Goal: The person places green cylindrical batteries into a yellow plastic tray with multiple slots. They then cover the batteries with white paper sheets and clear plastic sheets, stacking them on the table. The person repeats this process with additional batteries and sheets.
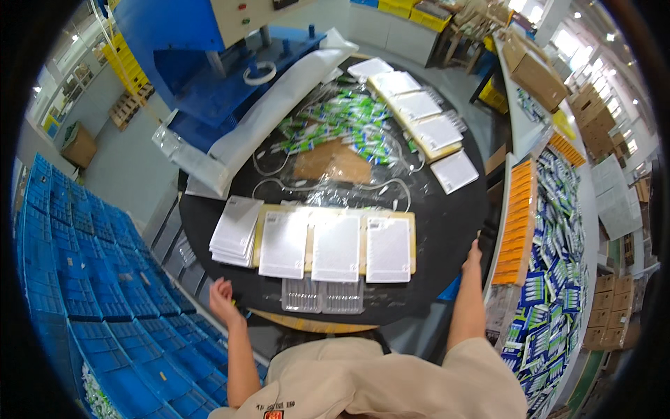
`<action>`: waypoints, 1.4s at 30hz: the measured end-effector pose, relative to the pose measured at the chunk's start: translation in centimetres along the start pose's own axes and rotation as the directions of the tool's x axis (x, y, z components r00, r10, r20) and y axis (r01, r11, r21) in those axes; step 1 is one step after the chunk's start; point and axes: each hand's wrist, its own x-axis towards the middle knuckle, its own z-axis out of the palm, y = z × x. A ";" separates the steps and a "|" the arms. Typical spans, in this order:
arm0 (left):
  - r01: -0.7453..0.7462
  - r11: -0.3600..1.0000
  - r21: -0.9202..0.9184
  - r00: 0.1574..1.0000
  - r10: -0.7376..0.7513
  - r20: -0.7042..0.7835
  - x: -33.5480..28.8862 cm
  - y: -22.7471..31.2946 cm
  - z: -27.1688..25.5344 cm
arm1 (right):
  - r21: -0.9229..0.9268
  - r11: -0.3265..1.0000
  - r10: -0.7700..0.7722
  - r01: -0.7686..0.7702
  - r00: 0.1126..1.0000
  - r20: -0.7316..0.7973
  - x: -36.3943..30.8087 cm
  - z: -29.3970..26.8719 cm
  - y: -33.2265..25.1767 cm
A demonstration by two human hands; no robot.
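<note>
My left hand [223, 302] is held off the front left of the round black table [447, 230], its fingers loosely bent and apart, with nothing in it. At the table's right rim is my right hand [473, 260], a finger stretched along the edge; its other fingers are mostly hidden. Before me, a yellowish board [412, 244] bears several white backing cards, among them a middle card [336, 246]. Left of these leans a stack of white cards [235, 230]. Two clear ribbed plastic trays [322, 296] lie at the near edge.
Green-and-white slim items [342, 119] are heaped at the table's far side, beside a second board of cards [419, 106]. A blue press machine [209, 77] stands back left. Blue crates [105, 258] line the left; packaged goods [544, 300] and an orange row [515, 216] fill the right bench.
</note>
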 end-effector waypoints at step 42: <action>0.579 0.793 -0.191 0.812 -0.538 0.226 21.4 -2.6 0.5 | -0.255 -0.435 -0.180 0.864 0.194 0.964 -31.5 7.6 1.3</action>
